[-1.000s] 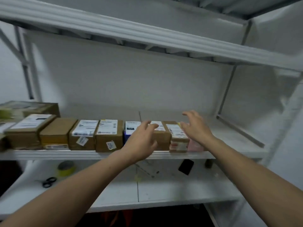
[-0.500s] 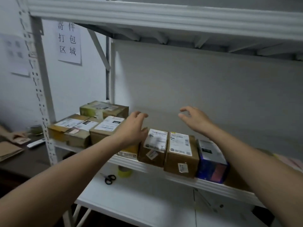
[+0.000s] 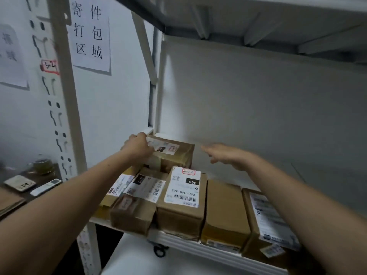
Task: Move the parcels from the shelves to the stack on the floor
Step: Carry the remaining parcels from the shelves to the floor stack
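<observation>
Now has both arms out over the front row, towards the back parcel (image 3: 174, 155), which lies flat at the rear left corner of the shelf (image 3: 188, 247), close to the back panel. Grips that box's top left corner with the left hand (image 3: 138, 146), fingers (image 3: 140, 135) curled over the far edge beside the white label. Holds the right hand (image 3: 228, 156) just off the box's right end, palm down, fingers straight and loosely spread; blurred, so cannot tell whether any fingertip touches. Spans five more boxes along the shelf lip: leftmost parcel (image 3: 119, 187), 010 parcel (image 3: 147, 185), 060 parcel (image 3: 181, 199), plain brown parcel (image 3: 224, 211), far-right parcel (image 3: 266, 219). Looks past the slotted upright (image 3: 65, 96) to a paper sign (image 3: 90, 32) on the wall and, lower left, a dark desk (image 3: 39, 176) bearing a remote control (image 3: 46, 187), a small dish (image 3: 19, 183) and a glass jar (image 3: 42, 165). Shows scissors (image 3: 158, 251) on the lower shelf (image 3: 139, 262) beneath.
</observation>
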